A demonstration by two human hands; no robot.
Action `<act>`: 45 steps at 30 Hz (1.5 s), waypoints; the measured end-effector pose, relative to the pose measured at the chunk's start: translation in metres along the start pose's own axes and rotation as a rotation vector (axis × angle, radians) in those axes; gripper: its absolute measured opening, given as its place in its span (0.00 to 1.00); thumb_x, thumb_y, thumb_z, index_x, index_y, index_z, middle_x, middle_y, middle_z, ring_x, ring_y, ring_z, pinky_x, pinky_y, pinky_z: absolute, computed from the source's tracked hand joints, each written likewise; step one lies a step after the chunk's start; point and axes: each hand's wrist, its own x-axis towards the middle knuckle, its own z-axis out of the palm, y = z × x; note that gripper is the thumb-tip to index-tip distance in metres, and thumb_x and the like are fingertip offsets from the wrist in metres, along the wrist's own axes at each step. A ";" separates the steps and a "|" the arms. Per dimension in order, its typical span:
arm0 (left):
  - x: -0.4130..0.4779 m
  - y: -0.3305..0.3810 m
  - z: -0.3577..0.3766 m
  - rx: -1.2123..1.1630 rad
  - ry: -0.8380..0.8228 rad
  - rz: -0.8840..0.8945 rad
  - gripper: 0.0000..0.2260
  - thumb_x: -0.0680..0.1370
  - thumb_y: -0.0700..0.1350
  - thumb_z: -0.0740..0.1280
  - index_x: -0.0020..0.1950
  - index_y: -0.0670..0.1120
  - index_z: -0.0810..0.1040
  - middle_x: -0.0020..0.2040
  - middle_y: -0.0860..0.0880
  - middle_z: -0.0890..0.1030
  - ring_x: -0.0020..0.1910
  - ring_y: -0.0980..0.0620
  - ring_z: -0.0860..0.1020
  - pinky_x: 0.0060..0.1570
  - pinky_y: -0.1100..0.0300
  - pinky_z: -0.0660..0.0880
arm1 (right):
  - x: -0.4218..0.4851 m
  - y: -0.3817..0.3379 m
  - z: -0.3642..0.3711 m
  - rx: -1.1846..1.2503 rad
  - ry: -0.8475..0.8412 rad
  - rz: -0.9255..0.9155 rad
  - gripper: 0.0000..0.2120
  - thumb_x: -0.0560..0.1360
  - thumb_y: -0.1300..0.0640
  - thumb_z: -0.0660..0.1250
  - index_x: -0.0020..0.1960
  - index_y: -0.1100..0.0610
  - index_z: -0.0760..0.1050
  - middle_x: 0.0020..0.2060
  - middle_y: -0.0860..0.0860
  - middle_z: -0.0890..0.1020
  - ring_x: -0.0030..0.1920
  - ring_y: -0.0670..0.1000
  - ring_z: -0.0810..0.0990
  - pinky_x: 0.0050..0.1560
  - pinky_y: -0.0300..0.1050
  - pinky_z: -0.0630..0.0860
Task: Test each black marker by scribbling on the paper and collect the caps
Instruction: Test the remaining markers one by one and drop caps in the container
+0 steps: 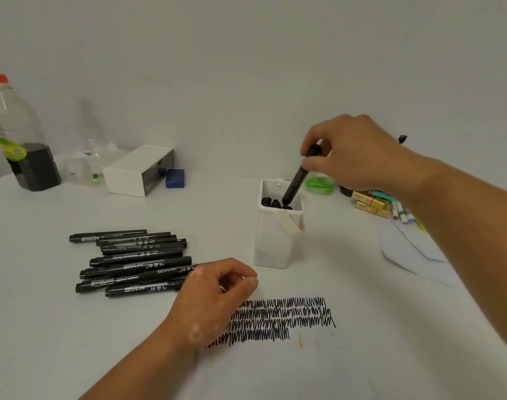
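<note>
Right grip (353,151) pinches a black marker (299,177), likely light, stiff and slick, by its upper barrel, lower end inside the white holder (275,243); left grip (214,293) rests loosely curled, seemingly empty.

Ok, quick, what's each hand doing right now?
Left hand: fingers curled, contents cannot be told.
Right hand: pinching slim black plastic marker, lower end in white plastic holder.

Open table (217,215) between marker pile (131,261) and holder (275,243)

The left hand (214,297) and the right hand (357,154) are showing bare, and both forearms (460,215) are lying uncovered to the picture's edge.
</note>
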 end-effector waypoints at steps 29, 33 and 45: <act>0.008 -0.009 -0.005 -0.039 -0.014 0.002 0.04 0.77 0.48 0.73 0.43 0.57 0.84 0.31 0.56 0.77 0.30 0.59 0.72 0.32 0.68 0.72 | -0.055 -0.004 0.022 0.287 0.083 0.071 0.08 0.77 0.44 0.67 0.40 0.43 0.79 0.33 0.39 0.85 0.29 0.38 0.76 0.30 0.29 0.66; 0.008 -0.010 -0.005 -0.007 -0.013 0.005 0.04 0.77 0.49 0.73 0.43 0.57 0.84 0.30 0.57 0.77 0.30 0.60 0.72 0.31 0.69 0.71 | -0.120 0.008 0.062 0.480 0.022 0.124 0.04 0.74 0.49 0.72 0.41 0.45 0.82 0.31 0.42 0.83 0.27 0.39 0.73 0.33 0.30 0.69; -0.004 0.000 -0.006 0.192 -0.131 0.105 0.04 0.76 0.44 0.73 0.47 0.54 0.84 0.33 0.56 0.79 0.29 0.60 0.73 0.33 0.69 0.71 | -0.188 0.013 0.141 0.662 -0.028 0.197 0.09 0.73 0.54 0.76 0.46 0.39 0.82 0.31 0.41 0.81 0.29 0.42 0.74 0.34 0.29 0.69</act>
